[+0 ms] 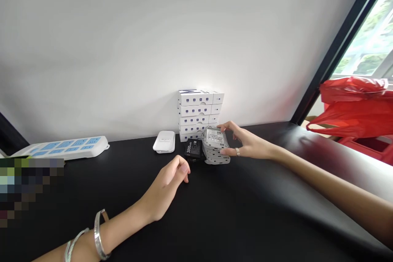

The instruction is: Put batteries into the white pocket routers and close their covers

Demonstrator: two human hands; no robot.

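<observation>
A stack of white plastic device casings [215,141] stands on the black table, the upper one showing a printed label. My right hand [241,141] reaches in from the right, its thumb and fingers closed around the edges of the upper casing. Just left of the stack lie several black batteries [193,148], the top one marked 3000mAh. My left hand [170,184] rests on the table in front of the batteries, apart from them, with its fingers curled in and nothing seen in them.
White boxes [196,110] are piled against the wall behind the casings. White flat devices [164,141] lie left of the batteries. A white power strip [76,147] with blue sockets sits at the far left. Red plastic bags [356,106] are at the right, beyond the table [233,221].
</observation>
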